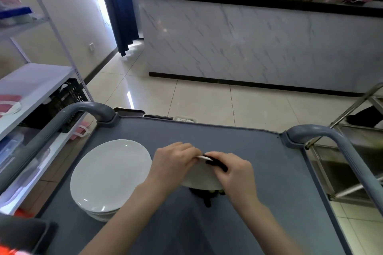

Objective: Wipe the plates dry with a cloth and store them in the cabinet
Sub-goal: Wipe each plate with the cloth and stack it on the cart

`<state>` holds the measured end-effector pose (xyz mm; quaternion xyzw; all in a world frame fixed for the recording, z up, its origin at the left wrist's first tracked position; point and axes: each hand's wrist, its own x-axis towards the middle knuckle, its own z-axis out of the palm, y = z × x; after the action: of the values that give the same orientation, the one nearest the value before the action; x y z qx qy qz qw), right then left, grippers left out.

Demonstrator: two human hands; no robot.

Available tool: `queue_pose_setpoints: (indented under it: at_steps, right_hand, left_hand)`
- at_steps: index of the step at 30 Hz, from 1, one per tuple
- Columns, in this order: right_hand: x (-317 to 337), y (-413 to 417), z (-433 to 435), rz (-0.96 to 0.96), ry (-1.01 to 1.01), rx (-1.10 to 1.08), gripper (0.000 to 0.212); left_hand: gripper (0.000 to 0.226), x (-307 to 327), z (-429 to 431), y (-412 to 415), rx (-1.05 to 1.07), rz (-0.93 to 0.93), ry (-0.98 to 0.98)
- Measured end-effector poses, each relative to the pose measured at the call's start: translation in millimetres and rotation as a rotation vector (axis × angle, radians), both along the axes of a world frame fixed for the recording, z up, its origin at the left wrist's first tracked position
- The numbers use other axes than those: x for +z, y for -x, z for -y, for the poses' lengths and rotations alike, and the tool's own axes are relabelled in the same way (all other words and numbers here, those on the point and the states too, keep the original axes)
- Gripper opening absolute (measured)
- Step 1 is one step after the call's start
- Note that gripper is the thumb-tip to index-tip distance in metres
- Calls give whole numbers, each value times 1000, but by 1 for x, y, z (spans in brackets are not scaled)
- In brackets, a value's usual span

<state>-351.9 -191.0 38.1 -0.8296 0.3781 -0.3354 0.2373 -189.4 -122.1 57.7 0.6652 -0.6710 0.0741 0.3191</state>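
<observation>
From the head camera, looking down, both my hands meet at lower centre of the frame over the grey cart top [269, 192]. My left hand [172, 163] has its fingers curled over the upper rim of a white plate [202, 182], pinching the edge so that the plate stands tilted on its side above the cart. My right hand [232, 174] has its fingers bent and pressed together round a dark cloth [217, 164], holding it against the same rim just beside my left fingertips. More dark fabric shows below the plate's lower edge; I cannot tell whether it touches the cart.

At lower left of the frame a stack of white plates [109, 176] sits flat on the cart top, close beside my left forearm but apart from the plate I hold. The cart's rounded grey handles rise at left [62, 122] and right [323, 132].

Along the left edge stands a white shelf rack [31, 85] with a black crate [66, 99] beneath one shelf. Across the upper frame runs a marble-faced counter [248, 43] with a black top, and a blue curtain [120, 6] hangs at upper left. A steel frame [352, 109] shows at the right edge.
</observation>
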Motion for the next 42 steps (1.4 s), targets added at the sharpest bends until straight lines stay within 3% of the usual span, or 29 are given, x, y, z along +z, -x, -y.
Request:
queue_pose_setpoints:
  at_steps: [2, 9, 14, 18, 20, 22, 27, 29, 31, 33, 36, 39, 42]
  right_hand:
    - [-3, -5, -1, -9, -6, -5, 35]
    - [-4, 15, 2, 202, -120, -65, 32]
    - [0, 12, 4, 129, -127, -56, 32]
    - [-1, -1, -1, -17, -16, -38, 33]
    - [-3, -5, -3, -13, -17, -34, 31]
    - [-5, -4, -3, 38, -46, -53, 29]
    - [-12, 6, -8, 100, 71, -178, 35]
    - [-13, 8, -12, 107, 174, -177, 34]
    - [-15, 6, -18, 114, 263, -127, 32]
    - [-17, 5, -27, 111, 318, -51, 29]
    - [-26, 3, -41, 134, 361, 48, 29]
    - [-33, 6, -45, 148, 362, 110, 34]
    - [-38, 12, -46, 149, 226, 231, 37]
  left_hand:
    - [11, -1, 3, 5, -22, 21, -4]
    - [7, -24, -15, -36, 57, -398, -253]
    - [7, -14, -12, -20, 65, -137, -38]
    - [8, -7, 0, -2, 4, 78, 6]
    - [11, -8, 2, 3, 6, 71, 2]
    - [9, -11, 0, 5, 65, -65, -6]
    - [18, -22, -25, -11, 443, -402, -18]
    - [29, -23, -28, -8, 450, -663, -235]
    - [31, -22, -24, 2, 393, -1073, -410]
    - [33, -21, -16, 12, 392, -1357, -451]
    - [25, -23, -13, 12, 379, -1642, -387]
    - [29, -28, -20, 7, 368, -1794, -328]
    - [34, -33, -26, 2, 341, -1805, -299]
